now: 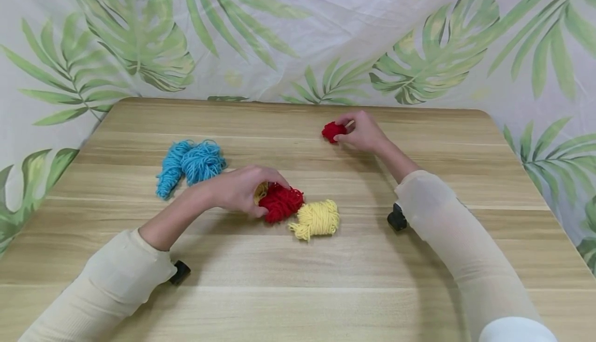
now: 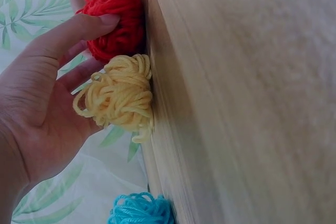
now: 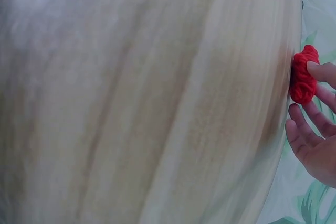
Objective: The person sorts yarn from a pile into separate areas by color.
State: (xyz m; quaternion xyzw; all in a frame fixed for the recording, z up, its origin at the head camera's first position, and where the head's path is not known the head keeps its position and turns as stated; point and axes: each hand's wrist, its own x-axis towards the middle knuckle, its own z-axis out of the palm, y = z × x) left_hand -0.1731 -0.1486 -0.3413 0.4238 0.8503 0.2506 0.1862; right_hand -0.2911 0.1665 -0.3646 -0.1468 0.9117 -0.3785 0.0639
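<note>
My left hand point(image 1: 241, 189) grips a red bundle of yarn point(image 1: 281, 203) near the middle of the table; in the left wrist view the thumb lies across the red yarn point(image 2: 118, 35). A darker yellow yarn bundle point(image 2: 119, 97) sits beside it, close to the palm, mostly hidden by the hand in the head view. Just right of the red bundle lies a pale yellow skein point(image 1: 320, 219). Toward the back of the table my right hand point(image 1: 365, 133) pinches a smaller red yarn bundle point(image 1: 333, 132) between thumb and fingers, also seen as red yarn point(image 3: 304, 77) in the right wrist view.
Two blue yarn bundles, one long point(image 1: 171, 169) and one rounder point(image 1: 204, 161), lie together at the left, beyond the left forearm. The wooden table point(image 1: 298, 290) ends at the back against a leaf-printed cloth point(image 1: 335, 26).
</note>
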